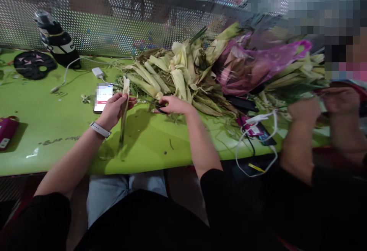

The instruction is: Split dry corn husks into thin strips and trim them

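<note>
Over the tabletop (pixel 149 140): left hand (pixel 114 107) is pinching a husk strip (pixel 126 85) nearly closed;
Beside the husk pile (pixel 180 81): right hand (pixel 175 104) is curling around scissors (pixel 161 109);
Husk strip: could be slipping if the pinch is loosening.

Between the left hand (pixel 114 109) and the right hand (pixel 174 105), a passage opens over the front of the desk (pixel 151 142) — the hanging husk strip (pixel 124 115) juts into its left side. Beyond, the husk heap (pixel 180 77) blocks the way to the mesh panel (pixel 100 44). Rightward, a looped white cable (pixel 256 120) and a co-worker's forearms (pixel 299 138) obstruct; leftward, the phone (pixel 104 93) flanks the left hand.
</note>
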The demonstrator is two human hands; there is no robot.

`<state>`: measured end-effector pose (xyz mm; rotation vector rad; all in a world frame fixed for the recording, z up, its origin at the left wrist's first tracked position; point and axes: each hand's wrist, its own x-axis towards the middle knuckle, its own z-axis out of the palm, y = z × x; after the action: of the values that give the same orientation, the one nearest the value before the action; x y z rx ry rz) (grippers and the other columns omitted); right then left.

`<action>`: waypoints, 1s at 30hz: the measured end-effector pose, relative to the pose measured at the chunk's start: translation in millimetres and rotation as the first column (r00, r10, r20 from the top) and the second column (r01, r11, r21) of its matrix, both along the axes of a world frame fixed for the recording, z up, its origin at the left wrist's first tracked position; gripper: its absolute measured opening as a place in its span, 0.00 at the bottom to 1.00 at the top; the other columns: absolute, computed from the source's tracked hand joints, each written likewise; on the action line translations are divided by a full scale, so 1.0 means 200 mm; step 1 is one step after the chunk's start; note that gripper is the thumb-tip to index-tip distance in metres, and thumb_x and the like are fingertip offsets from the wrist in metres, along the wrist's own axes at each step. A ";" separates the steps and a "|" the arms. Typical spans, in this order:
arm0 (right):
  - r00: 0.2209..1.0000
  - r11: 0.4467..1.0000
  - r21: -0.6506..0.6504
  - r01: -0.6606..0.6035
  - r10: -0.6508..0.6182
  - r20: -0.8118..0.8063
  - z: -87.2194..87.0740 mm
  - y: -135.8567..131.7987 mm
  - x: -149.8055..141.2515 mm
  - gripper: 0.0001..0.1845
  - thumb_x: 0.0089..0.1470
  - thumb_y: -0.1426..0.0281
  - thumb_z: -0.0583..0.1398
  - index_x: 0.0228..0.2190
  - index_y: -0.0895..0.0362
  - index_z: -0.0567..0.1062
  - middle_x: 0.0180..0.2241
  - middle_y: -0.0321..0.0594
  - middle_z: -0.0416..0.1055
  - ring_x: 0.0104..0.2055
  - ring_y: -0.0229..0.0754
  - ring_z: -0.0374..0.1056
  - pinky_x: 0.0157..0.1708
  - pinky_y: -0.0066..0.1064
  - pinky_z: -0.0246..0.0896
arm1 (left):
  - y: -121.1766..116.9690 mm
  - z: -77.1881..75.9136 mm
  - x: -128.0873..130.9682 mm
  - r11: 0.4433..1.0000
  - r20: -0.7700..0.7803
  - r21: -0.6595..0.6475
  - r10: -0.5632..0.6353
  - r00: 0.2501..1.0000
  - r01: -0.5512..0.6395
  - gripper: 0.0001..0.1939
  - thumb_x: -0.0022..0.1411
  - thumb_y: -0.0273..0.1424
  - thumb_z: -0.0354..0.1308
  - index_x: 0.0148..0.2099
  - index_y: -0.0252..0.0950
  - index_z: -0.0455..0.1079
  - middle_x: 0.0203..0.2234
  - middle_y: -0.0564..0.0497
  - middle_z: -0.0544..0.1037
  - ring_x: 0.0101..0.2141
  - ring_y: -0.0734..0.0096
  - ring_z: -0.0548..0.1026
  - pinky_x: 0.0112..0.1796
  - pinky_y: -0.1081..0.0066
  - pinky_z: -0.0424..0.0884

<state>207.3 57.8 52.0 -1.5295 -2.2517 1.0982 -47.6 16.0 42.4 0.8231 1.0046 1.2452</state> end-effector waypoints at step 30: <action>0.778 0.962 -0.267 -0.062 -0.121 -0.617 -0.10 -0.21 -0.43 0.10 0.51 0.67 0.67 0.29 0.61 0.75 0.22 0.33 0.69 0.19 0.28 0.58 0.18 0.22 0.54 | -0.05 -0.04 0.07 0.982 -0.195 0.183 -0.014 0.981 0.051 0.16 0.63 0.43 0.59 0.47 0.38 0.67 0.37 0.47 0.80 0.39 0.67 0.79 0.40 0.68 0.75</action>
<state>121.6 16.7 31.6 -1.0320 -1.6533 1.6665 -33.3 5.8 33.9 1.1206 1.0340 1.2627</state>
